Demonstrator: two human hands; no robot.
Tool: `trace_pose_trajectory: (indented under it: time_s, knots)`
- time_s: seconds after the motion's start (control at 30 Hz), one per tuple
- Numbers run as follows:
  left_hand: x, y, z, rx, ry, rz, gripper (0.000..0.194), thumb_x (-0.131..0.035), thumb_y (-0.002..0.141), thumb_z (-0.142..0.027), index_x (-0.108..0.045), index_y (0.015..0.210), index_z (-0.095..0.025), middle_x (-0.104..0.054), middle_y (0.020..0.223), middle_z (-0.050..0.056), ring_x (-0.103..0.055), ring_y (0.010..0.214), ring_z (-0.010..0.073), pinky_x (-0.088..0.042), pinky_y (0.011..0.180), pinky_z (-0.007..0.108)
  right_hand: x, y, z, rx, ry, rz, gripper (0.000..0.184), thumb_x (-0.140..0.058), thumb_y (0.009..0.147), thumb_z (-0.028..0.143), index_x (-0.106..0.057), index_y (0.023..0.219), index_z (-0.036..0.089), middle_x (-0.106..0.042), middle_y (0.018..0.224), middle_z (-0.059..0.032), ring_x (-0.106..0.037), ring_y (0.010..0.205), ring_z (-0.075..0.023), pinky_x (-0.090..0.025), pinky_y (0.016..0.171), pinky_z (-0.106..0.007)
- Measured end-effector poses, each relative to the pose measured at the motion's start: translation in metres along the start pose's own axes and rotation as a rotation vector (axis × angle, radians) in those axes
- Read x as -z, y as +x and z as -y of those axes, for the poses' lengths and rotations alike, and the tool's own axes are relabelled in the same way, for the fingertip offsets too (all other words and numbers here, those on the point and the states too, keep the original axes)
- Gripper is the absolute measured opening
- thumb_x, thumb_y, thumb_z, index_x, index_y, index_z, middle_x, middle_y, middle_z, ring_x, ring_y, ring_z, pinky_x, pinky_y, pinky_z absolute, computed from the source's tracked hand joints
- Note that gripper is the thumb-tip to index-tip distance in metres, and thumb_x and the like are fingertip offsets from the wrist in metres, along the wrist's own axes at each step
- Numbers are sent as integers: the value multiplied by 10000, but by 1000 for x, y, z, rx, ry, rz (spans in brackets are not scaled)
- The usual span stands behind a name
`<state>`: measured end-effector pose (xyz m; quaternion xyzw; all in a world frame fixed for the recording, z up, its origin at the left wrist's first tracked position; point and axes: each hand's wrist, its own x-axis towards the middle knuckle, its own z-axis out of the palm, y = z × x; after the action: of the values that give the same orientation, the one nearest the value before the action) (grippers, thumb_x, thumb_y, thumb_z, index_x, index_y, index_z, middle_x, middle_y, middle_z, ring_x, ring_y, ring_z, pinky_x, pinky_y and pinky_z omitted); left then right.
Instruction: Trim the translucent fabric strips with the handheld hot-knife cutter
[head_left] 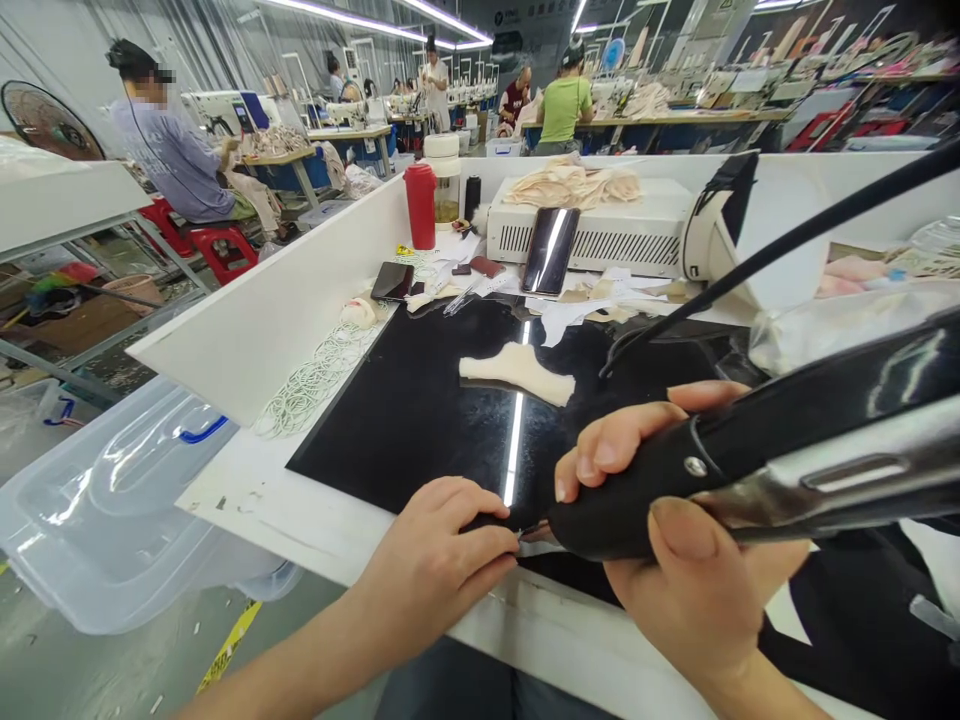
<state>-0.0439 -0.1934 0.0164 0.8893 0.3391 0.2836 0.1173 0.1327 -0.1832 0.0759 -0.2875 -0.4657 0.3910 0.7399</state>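
My right hand [694, 570] is wrapped round a black handheld tool [622, 505] with a long shiny metal lever along its side. The tool's narrow tip points left, toward the fingertips of my left hand [442, 550]. Those fingers are pinched together at the front edge of a glossy black mat [420, 400]. What they grip is dark, small and mostly hidden. Beyond both hands, a cream-coloured curved fabric piece [517, 370] lies flat on the mat.
A phone [551, 250] leans on a white vented machine [600, 225] at the back. A red tumbler [421, 205] stands left of it. Pale green cord [315, 385] is heaped along the left wall. A black cable [780, 240] crosses the right side. People sit at sewing machines beyond.
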Motion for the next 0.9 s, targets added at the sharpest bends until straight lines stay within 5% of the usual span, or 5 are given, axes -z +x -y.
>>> trace_pose_trajectory:
  time_s: [0.5, 0.9]
  knots:
    - [-7, -13, 2, -88, 155, -65, 144, -655, 996, -193, -745, 1095, -244, -761, 1111, 35, -700, 1037, 203, -544, 1053, 451, -1, -3, -4, -13, 49, 27, 393, -825, 842, 345, -568, 1135, 298, -606, 792, 42, -603, 629, -160, -567, 546, -303]
    - [0, -10, 1, 1, -41, -92, 136, -585, 1029, -157, -719, 1056, -168, -746, 1063, 55, -686, 1014, 174, -506, 1087, 394, 3, -4, 2, -6, 78, 35, 391, -839, 827, 327, -592, 1124, 269, -648, 787, 39, -589, 655, -157, -570, 548, -292]
